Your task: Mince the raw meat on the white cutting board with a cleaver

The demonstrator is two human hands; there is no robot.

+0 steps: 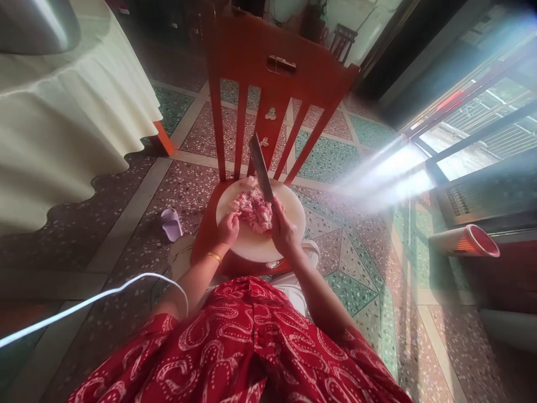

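Far left: one table (62, 101) under a pale cloth, hem hanging in waves. One white cable (84, 305) trails across the near left floor. One lilac slipper (171, 223) lies on the terrazzo just left of the chair.

Centre: one red wooden chair (268, 73), back slats on the far side of me. On its seat sits one round pale cutting board (251, 246). One heap of pink raw meat (255, 210) lies on the middle of the board, toward its far half.

My left hand (229, 228) rests at the heap's left edge, fingers curled down and touching the meat, holding it in place; one gold bangle (213, 257) on that wrist. My right hand (284, 232) is closed round the handle of one cleaver (260, 168), blade raised and tilted away over the heap, tip pointing to the chair back.

Judgement on the chopping: best to keep the left fingertips tucked back, knuckles toward the blade, and bring the cleaver down on the right part of the heap, clear of that hand. The board overhangs a narrow seat, so strokes should land near its middle to avoid tipping it. Short, even strokes, gathering the heap between them.

Right: strong sun through one sliding door (474, 123), glare across the floor. One red cylinder (464, 242) lies on its side far right; I cannot tell what it is.
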